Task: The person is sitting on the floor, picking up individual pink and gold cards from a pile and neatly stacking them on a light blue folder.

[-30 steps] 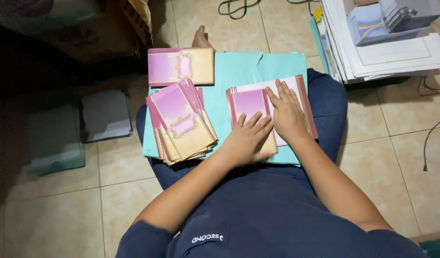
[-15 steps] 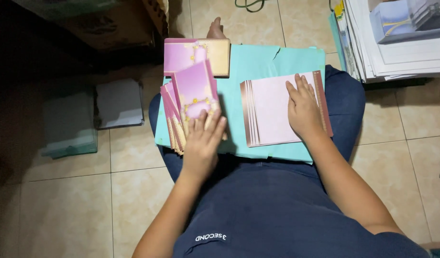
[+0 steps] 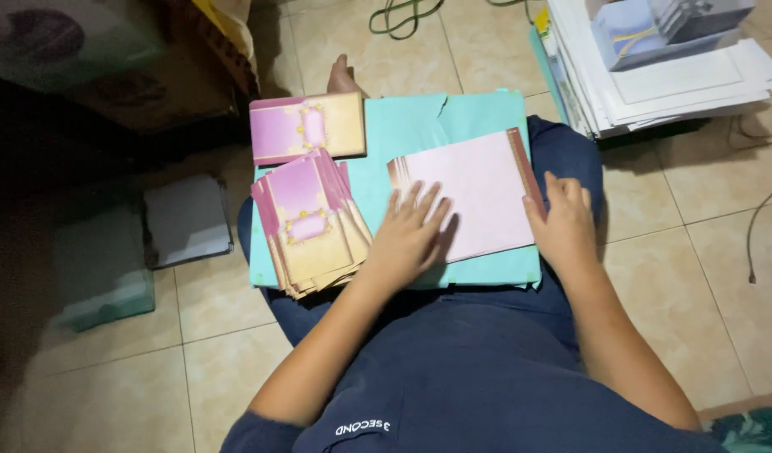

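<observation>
the step in hand looks like squaring up the fanned stack of pale pink paper sheets with brown edge strips (image 3: 474, 197), which lies at centre frame on the turquoise card folder (image 3: 403, 122) spread across the person's lap. the left hand (image 3: 409, 233) rests flat, fingers spread, on the lower left corner of that stack, gripping nothing. the right hand (image 3: 564, 225) lies open at the stack's right edge, fingers just over the brown strip, pressing rather than holding.

left of centre sits the fanned pile of pink-and-cream folded cards with gold trim (image 3: 310, 222), its lower corners hanging past the folder's left and bottom edges. above it, at upper left of the folder, 1 more closed pink-and-cream card (image 3: 307, 127) lies flat, partly off the folder's top edge.

judging from this, the next move calls for a thumb under 1 sheet edge and a lift without dragging the rest.

open room is narrow: bare folder shows only between the 2 piles and above the sheets. the tall heap of white paper sheets (image 3: 680, 80) crowds the upper right; beige floor tiles (image 3: 713, 243) lie at right.
</observation>
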